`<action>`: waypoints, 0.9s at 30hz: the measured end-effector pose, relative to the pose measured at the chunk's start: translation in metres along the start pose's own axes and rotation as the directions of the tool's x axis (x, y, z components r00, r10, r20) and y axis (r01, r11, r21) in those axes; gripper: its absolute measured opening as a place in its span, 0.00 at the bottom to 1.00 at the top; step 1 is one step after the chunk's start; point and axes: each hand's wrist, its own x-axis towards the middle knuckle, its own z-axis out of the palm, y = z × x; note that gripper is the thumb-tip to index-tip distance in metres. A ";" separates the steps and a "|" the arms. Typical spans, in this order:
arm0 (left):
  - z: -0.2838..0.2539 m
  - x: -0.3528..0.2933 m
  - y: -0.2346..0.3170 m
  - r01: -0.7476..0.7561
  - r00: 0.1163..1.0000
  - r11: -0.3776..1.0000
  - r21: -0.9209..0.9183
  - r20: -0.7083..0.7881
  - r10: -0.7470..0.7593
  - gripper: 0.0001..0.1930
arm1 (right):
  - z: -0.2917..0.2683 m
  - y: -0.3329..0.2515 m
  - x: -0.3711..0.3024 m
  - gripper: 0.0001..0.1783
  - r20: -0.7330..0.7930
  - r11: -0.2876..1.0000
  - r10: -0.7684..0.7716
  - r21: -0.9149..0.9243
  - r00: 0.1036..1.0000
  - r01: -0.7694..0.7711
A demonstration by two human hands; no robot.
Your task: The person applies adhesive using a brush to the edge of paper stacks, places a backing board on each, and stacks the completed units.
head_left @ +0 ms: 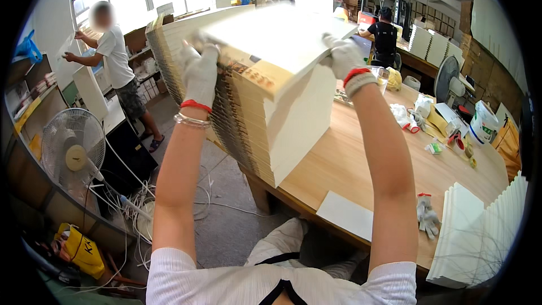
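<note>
A tall stack of thick white boards (299,130) with tan and dark-marked edges stands at the table's left corner. On its top lies, slightly tilted, a white board (265,42) with a tan strip along its near edge. My left hand (199,70), in a white knit glove with a red cuff, is closed round the left edge of this top board. Gloved the same way, my right hand (345,56) grips its right edge. How far the board is off the stack I cannot tell; its far part is washed out by light.
The wooden table (316,164) bears a loose white board (345,214), a spare glove (427,214), a row of white boards (468,231), tape and a white bucket (484,122). A floor fan (73,141) and loose cables are left. A person (116,56) holds a panel; another person (385,36) is at the back.
</note>
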 end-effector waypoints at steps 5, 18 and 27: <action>-0.009 0.046 -0.082 0.138 0.990 0.974 -0.182 0.049 -0.131 0.42 | 0.010 -0.048 0.019 0.28 0.384 0.575 0.584 0.426 0.715 -0.699; -0.026 -0.107 -0.057 -0.561 0.794 0.753 -0.344 0.034 0.607 0.23 | -0.092 -0.019 -0.193 0.47 0.651 0.858 0.207 0.237 0.730 -0.455; 0.100 -0.293 -0.154 -0.677 -0.147 0.669 -0.307 0.947 0.286 0.45 | -0.164 -0.061 -0.417 0.62 0.735 0.757 0.624 -0.484 0.267 -0.438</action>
